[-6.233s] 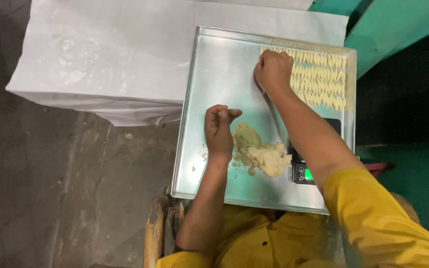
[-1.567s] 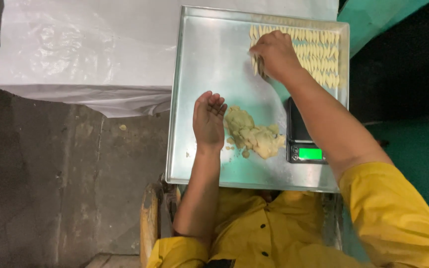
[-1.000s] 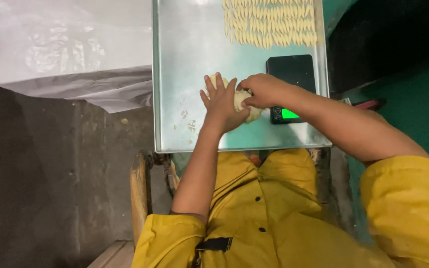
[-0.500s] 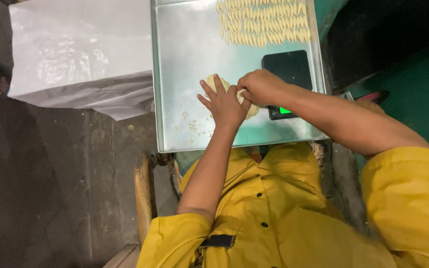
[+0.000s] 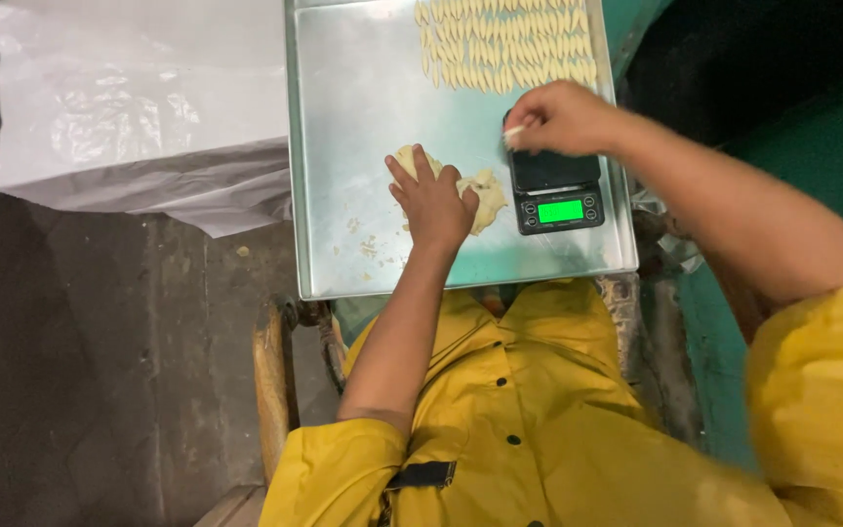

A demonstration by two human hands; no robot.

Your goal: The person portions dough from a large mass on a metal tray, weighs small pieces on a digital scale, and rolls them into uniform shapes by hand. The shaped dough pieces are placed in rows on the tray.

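Nearest to us we see the yellow buttoned shirt (image 5: 539, 410) and, to its left, a worn wooden chair arm (image 5: 273, 385) over a dark, stained concrete floor (image 5: 100, 371). Just beyond the lap lies a shiny metal tray (image 5: 353, 117), its near rim close to the body and a few dough crumbs (image 5: 371, 246) scattered on its lower left part. Our left hand (image 5: 433, 200) rests on the tray with its fingers spread flat, released, pressing on a pale dough lump (image 5: 485, 193) that shows at both sides of the hand. Just right of the lump sits a small black scale (image 5: 556, 190) with a lit green display. Above the scale's platform our right hand (image 5: 563, 117) hovers, its fingers pinched around a small pale dough piece (image 5: 516, 134). Farther up the tray, rows of small shaped dough pieces (image 5: 504, 44) lie side by side. To the left, a counter (image 5: 139, 107) draped in white plastic sheeting stands beside the tray; to the right the surroundings are green.
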